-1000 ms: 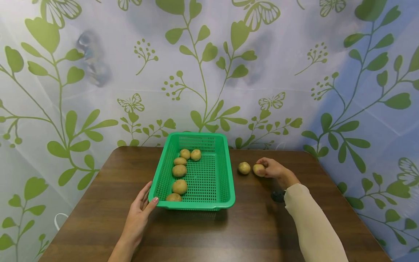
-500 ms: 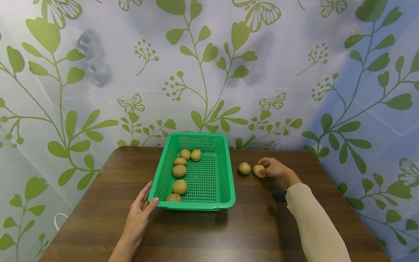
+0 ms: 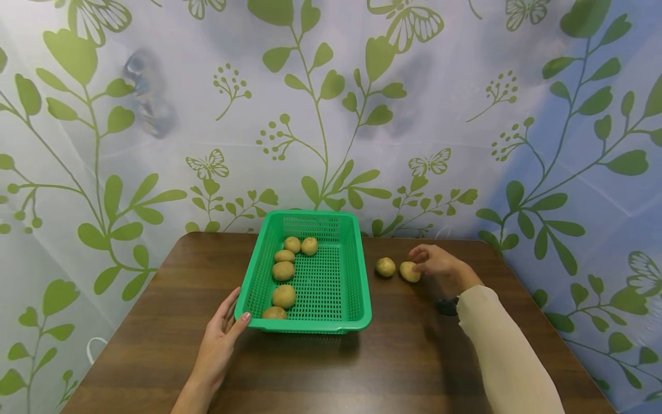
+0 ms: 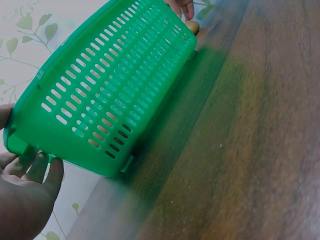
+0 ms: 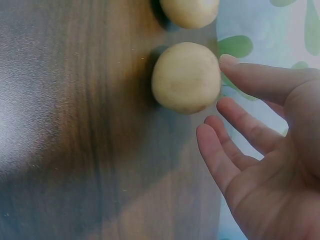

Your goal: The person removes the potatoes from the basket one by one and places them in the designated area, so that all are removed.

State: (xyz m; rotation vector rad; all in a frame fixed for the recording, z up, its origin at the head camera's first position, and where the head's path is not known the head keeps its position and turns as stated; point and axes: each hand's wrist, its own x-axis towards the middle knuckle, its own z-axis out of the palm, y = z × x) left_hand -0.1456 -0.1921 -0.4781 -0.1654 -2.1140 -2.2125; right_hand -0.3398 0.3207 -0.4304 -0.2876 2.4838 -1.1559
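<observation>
Gripping the green basket [image 3: 310, 325], the left hand [image 3: 220, 333] seemingly steadies it, the right hand [image 3: 437, 262] loosely spread beside a potato [image 3: 408, 272].

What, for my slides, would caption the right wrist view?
Right hand, fingers parted, beside one potato, a second potato beyond.

Green basket [image 3: 366, 276], yellowish-brown potatoes [image 3: 283, 271], brown wood-grain table [image 3: 414, 362], green-leaf-patterned pale backdrop [image 3: 196, 126]

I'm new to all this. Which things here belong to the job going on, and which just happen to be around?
Likely part of the job:
green basket, held at its near left corner
six potatoes inside it
two loose potatoes to its right

Just around:
wooden table underneath
leafy sheet behind
thin white loop, far left
</observation>
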